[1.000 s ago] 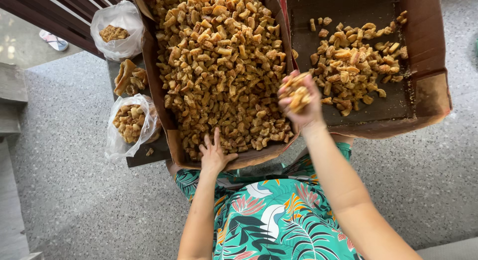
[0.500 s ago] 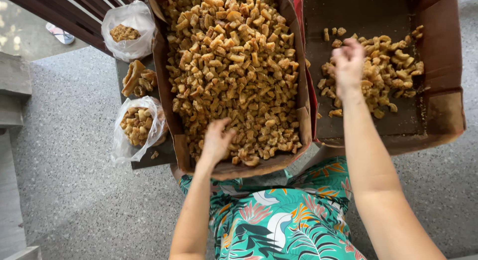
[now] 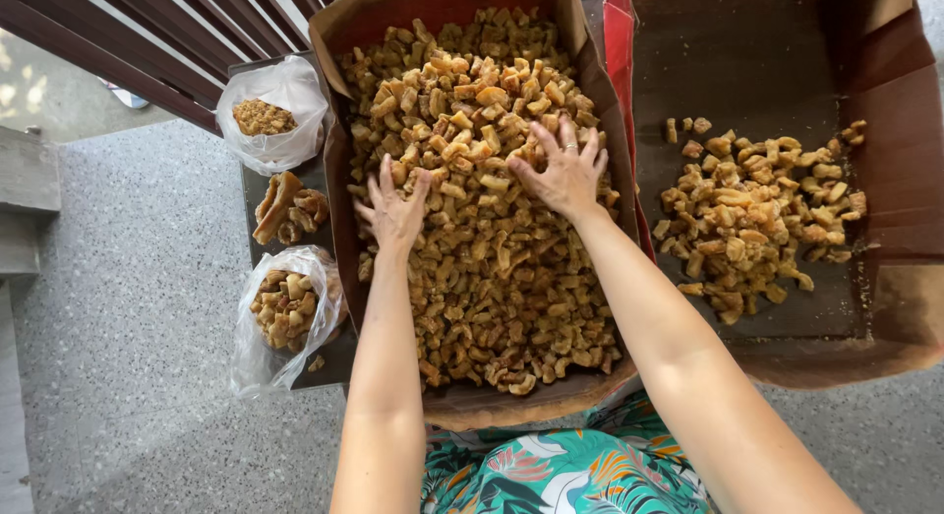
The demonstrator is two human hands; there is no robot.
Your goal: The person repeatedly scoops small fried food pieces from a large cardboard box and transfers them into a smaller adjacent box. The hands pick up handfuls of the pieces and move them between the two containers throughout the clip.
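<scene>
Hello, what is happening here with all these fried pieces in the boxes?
A person is working with both bare hands in a large cardboard box full of golden fried snack pieces. The left hand and the right hand lie spread flat on the pile. A second box on the right holds a smaller heap. On the left, two plastic bags hold similar pieces, with some loose larger pieces between them.
</scene>
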